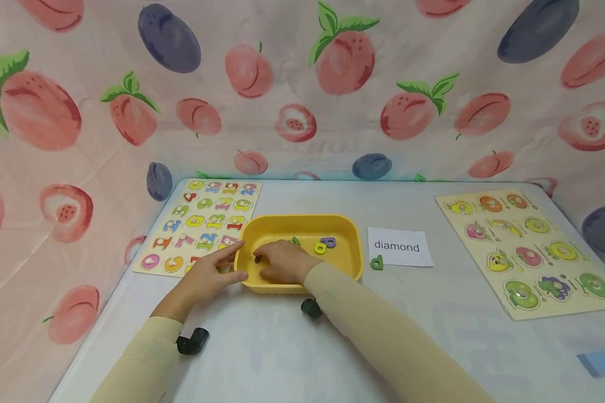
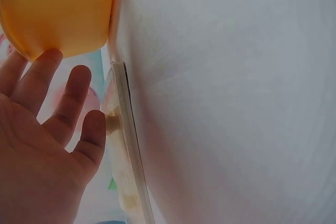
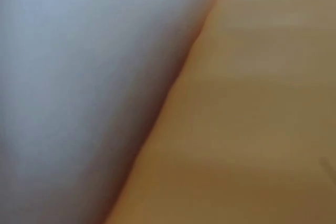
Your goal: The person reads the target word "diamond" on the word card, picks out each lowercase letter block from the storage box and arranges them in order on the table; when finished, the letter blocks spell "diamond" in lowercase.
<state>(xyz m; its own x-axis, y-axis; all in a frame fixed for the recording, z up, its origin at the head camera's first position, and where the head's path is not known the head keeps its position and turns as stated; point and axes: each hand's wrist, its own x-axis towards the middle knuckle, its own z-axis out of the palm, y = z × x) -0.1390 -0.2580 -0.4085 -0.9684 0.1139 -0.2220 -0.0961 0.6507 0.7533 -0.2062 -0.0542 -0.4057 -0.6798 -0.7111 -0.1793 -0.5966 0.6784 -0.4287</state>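
In the head view my left hand (image 1: 209, 278) rests at the left end of a yellow plastic tray (image 1: 350, 272), thumb and fingers spread about its rim. The left wrist view shows the left hand's straight fingers, with a fingertip against the tray's outer wall. My right hand (image 1: 288, 262) reaches down inside the tray, its thumb apart from its fingers. A small dark brown piece (image 1: 257, 259) lies right at its fingertips. Beside that hand in the tray are a purple letter (image 1: 328, 242), a yellow letter (image 1: 320, 248) and a partly hidden green piece (image 1: 296, 240).
Right of the tray lies a white card (image 1: 400, 256) printed "diamond", with a green letter d (image 1: 377, 262) at its lower left. A number puzzle board (image 1: 153, 273) lies behind the left hand. Far right are a fruit puzzle board (image 1: 489, 291) and a blue block (image 1: 602, 362).
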